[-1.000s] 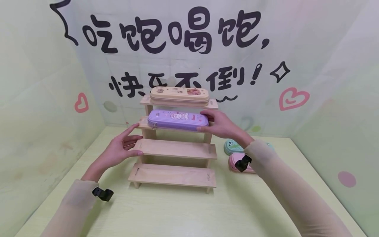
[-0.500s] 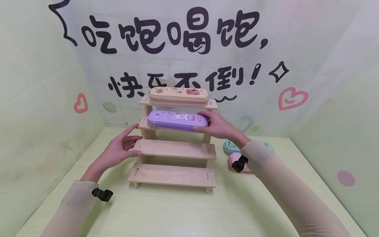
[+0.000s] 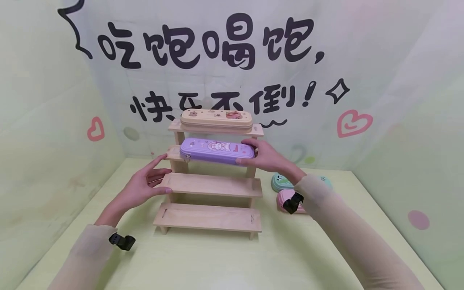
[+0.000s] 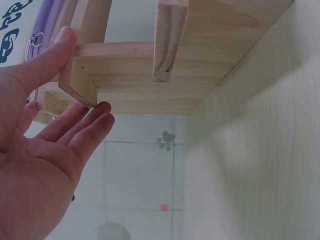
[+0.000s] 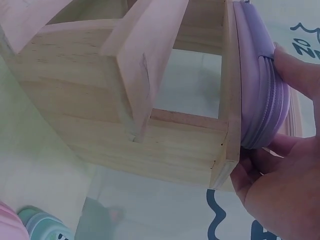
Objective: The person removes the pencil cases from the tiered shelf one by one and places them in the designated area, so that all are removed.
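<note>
A purple pencil case (image 3: 214,150) with a cartoon print lies along the second-highest shelf of a stepped wooden display rack (image 3: 214,183). My right hand (image 3: 266,156) holds its right end, thumb in front and fingers behind. The right wrist view shows the case's zipped end (image 5: 270,100) against that shelf's board. At the rack's left side, my left hand (image 3: 143,185) steadies a shelf end, its thumb on the front edge and its fingers behind in the left wrist view. Its index finger reaches the shelf above. A cream pencil case (image 3: 216,121) lies on the top shelf.
On the table (image 3: 203,262) right of the rack lie a green pencil case (image 3: 280,183) and a pink pencil case (image 3: 284,199), partly behind my right forearm. A printed backdrop (image 3: 224,80) stands close behind the rack.
The head view has shifted slightly. My right hand and the purple case's right end have come slightly forward. My left hand keeps its place at the rack.
</note>
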`<state>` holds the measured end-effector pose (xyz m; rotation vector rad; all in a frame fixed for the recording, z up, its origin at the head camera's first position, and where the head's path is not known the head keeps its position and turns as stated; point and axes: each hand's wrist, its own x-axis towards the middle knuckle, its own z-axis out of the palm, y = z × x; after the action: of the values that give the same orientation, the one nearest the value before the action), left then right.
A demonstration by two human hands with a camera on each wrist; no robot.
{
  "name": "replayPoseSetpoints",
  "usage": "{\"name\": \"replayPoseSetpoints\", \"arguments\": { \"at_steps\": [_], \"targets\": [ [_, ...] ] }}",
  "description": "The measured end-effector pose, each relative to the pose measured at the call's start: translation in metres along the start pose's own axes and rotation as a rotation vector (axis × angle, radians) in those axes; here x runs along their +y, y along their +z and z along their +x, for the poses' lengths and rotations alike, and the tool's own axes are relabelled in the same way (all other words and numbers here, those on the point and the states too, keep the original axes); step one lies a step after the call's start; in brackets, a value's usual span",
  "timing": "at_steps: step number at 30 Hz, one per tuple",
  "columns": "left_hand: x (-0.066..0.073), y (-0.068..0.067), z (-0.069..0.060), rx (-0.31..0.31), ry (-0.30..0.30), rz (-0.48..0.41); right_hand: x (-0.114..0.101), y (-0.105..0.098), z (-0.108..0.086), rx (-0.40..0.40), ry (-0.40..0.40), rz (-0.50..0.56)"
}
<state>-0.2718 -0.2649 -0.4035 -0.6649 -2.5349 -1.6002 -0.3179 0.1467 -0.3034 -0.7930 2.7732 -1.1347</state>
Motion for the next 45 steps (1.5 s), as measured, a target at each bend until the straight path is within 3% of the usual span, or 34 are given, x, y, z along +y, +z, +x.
{"name": "replayPoseSetpoints", "arguments": {
  "at_steps": [17, 26, 45],
  "targets": [
    [0.001, 0.000, 0.001, -0.004, -0.004, 0.001, 0.004, -0.004, -0.003, -0.015, 0.011, 0.010],
    [0.001, 0.000, 0.001, -0.007, -0.003, -0.021, 0.004, -0.002, -0.007, 0.022, 0.052, 0.087],
    [0.000, 0.000, 0.000, -0.001, 0.000, -0.010, 0.010, -0.003, -0.024, 0.105, 0.039, 0.160]
  ]
}}
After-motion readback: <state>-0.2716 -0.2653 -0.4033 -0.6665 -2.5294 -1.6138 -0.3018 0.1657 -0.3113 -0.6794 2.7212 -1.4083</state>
